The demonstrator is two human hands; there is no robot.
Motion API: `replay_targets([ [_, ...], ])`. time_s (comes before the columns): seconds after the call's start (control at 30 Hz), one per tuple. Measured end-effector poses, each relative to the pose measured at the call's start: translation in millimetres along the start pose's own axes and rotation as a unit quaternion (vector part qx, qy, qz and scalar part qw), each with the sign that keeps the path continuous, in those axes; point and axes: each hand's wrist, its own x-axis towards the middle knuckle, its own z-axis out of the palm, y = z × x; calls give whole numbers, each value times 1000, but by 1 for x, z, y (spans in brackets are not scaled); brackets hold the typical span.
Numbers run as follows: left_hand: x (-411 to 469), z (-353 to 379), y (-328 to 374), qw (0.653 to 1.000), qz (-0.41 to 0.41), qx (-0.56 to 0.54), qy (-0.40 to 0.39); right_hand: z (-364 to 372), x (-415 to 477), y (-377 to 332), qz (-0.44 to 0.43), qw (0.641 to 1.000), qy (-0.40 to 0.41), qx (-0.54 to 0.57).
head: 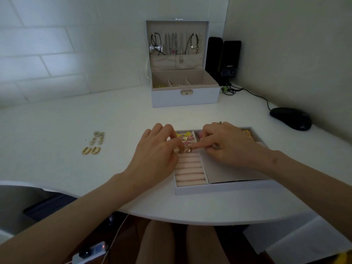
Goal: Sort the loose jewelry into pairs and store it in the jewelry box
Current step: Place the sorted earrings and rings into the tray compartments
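A grey jewelry tray (219, 188) lies on the white desk in front of me, with pink ring rolls (190, 171) on its left side and small compartments of pink and yellow pieces (185, 137) at its far end. Both hands meet over the top ring roll. My left hand (158, 149) and my right hand (226, 143) pinch a small gold ring (189, 150) at the roll. The open jewelry box (185, 96) stands further back, necklaces hanging in its lid. Two gold hoop earrings (91, 150) and a pair of pale drop earrings (97, 138) lie loose at the left.
Two black speakers (222, 60) stand right of the box, with a cable running to a black mouse (291, 118) at the right. The desk's curved front edge (171, 218) is near my knees. A white power strip (89, 253) lies on the floor below.
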Motion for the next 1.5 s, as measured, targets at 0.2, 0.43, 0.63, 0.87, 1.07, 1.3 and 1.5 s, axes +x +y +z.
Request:
replay_targets([
  [0.2, -2, 1, -1, 1000, 4, -3, 10, -1, -1, -1, 8, 1000, -12, -5],
  [0.43, -2, 3, -2, 1000, 8, -6, -8, -1, 1, -2, 18, 1000, -16, 1],
  [0.63, 2, 3, -4, 1000, 0, -17, -6, -2, 2, -2, 25, 999, -21, 23],
  [0.87, -2, 3, -6, 999, -11, -38, 15, -6, 3, -3, 26, 999, -29, 14],
  [1.07, -5, -4, -9, 998, -24, -43, 34, -6, 5, -5, 27, 999, -24, 35],
  [1.3, -15, -21, -28, 993, -95, -45, 62, -7, 23, -29, 7, 995, 33, 93],
  [1.5, -16, -58, -118, 950, -309, 8, -51, 3, 79, -68, -1, 995, 25, 100],
])
